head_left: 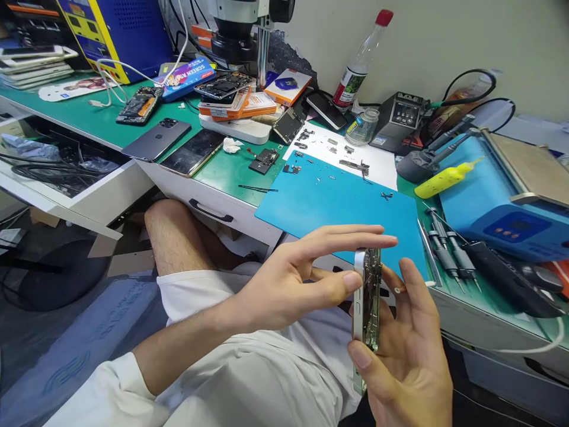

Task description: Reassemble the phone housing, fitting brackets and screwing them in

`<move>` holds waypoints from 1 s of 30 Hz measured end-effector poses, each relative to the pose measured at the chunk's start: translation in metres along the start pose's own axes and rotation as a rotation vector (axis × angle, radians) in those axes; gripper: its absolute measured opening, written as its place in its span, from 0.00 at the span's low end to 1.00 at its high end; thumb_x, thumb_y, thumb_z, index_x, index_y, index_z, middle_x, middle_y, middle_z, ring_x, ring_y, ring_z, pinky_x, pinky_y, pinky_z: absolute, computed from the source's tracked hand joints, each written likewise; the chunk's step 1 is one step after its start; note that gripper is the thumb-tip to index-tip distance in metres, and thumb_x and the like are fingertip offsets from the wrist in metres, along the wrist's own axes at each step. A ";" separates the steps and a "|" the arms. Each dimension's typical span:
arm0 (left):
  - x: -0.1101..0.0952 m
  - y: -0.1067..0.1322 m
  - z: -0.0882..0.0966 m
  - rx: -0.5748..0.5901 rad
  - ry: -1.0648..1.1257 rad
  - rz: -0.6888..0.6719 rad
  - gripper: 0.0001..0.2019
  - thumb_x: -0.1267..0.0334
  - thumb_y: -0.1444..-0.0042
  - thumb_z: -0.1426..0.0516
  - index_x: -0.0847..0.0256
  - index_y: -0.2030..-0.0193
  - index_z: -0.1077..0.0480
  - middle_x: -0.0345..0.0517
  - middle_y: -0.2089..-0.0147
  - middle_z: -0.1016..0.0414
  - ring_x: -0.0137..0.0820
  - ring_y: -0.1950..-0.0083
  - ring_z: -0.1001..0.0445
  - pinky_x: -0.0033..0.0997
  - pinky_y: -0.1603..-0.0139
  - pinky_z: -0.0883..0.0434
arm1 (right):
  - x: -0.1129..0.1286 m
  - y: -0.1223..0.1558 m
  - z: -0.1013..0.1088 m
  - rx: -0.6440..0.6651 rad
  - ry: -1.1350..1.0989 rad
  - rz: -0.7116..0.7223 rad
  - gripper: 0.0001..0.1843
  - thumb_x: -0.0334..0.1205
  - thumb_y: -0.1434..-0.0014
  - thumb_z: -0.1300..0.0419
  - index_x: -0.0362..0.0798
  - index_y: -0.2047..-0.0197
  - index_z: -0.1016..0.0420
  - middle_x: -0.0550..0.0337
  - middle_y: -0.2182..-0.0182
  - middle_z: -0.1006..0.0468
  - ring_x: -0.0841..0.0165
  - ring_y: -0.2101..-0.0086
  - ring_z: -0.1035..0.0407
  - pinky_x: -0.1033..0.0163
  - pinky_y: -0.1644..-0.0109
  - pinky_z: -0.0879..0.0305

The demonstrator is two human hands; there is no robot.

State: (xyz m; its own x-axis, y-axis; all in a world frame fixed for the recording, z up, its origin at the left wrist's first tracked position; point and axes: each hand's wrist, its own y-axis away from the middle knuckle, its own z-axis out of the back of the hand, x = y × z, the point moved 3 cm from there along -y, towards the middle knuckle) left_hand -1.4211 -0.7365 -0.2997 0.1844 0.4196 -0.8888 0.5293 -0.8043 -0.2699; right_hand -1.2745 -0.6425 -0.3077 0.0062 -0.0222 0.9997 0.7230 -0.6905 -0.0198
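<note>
Held thing: a silver phone body [367, 296], flat and metal-rimmed with its insides bared. It stands on edge over the lap, short of the counter's near edge.
Left hand: the left hand [288, 279] is closed on the silver phone body. Its thumb presses the rim and its forefinger lies stretched over the top end.
Right hand: the right hand [409, 350] cups the body from 5 o'clock, with the thumb on the lower rim and the fingers behind the open face.
Doing it well: I judge the grip should stay on the metal rim, with fingertips off the exposed parts. The body should be kept upright so nothing loose drops into the lap, and both hands should bear evenly so the thin frame does not twist.
Blue rubber mat: one blue rubber mat [329, 207], at 12 o'clock on the green counter [226, 169], with a few tiny dark parts on it.
White paper sheet: one white paper sheet [377, 166], beyond the mat at 12 o'clock, carrying small parts too many and too small to count.
Grey-handled screwdrivers: at least three grey-handled screwdrivers [460, 258], side by side at 2 o'clock.
Bottles: two. One is a yellow squeeze bottle [444, 177] at 1 o'clock, the other a clear plastic bottle with a red cap [362, 56] far off at 12 o'clock.
Dark flat phones: two dark flat phones [156, 139], touching at 10 o'clock.
Hands: two, both the person's own.
</note>
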 end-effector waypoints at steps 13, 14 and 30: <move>0.007 0.000 0.012 0.067 0.046 0.026 0.18 0.57 0.36 0.31 0.48 0.40 0.19 0.50 0.23 0.32 0.54 0.22 0.35 0.47 0.32 0.26 | 0.001 0.006 -0.001 -0.037 -0.057 -0.082 0.53 0.50 0.44 0.22 0.69 0.22 0.42 0.55 0.24 0.38 0.50 0.30 0.34 0.56 0.43 0.22; 0.008 0.000 0.012 0.059 0.052 0.035 0.17 0.58 0.36 0.31 0.50 0.41 0.19 0.51 0.24 0.32 0.53 0.23 0.35 0.47 0.31 0.27 | 0.000 0.006 0.000 -0.045 -0.054 -0.088 0.53 0.50 0.45 0.22 0.68 0.22 0.41 0.55 0.25 0.37 0.50 0.31 0.34 0.55 0.43 0.21; 0.017 0.004 0.003 -0.023 0.140 -0.009 0.12 0.65 0.33 0.33 0.50 0.44 0.20 0.48 0.27 0.28 0.43 0.26 0.30 0.38 0.33 0.28 | -0.005 0.007 0.002 -0.046 -0.035 -0.100 0.52 0.50 0.43 0.23 0.70 0.22 0.42 0.58 0.26 0.35 0.54 0.30 0.34 0.56 0.39 0.23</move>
State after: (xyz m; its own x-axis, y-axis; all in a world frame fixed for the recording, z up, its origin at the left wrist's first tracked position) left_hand -1.4187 -0.7336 -0.3170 0.2925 0.4825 -0.8256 0.5504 -0.7910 -0.2673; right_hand -1.2680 -0.6462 -0.3129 -0.0394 0.0732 0.9965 0.6891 -0.7202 0.0801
